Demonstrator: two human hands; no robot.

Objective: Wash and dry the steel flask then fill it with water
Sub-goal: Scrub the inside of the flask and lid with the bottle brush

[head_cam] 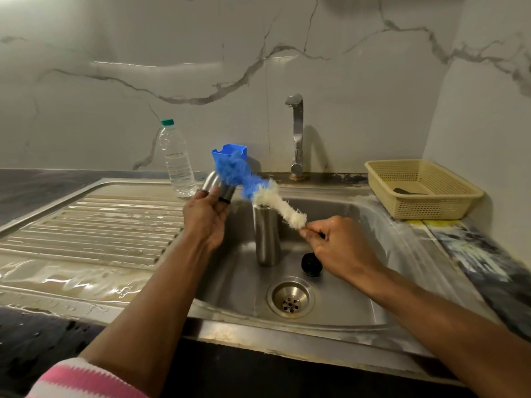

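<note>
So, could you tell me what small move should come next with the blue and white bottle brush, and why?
Probably push the blue and white bottle brush into the steel cup. The left hand holds that cup tilted toward the blue tip, and the right hand pinches the brush handle. The tall steel flask stands untouched in the sink.

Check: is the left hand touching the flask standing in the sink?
Apart. The head view shows the left hand gripping a separate steel cup, with sink visible between it and the flask.
</note>
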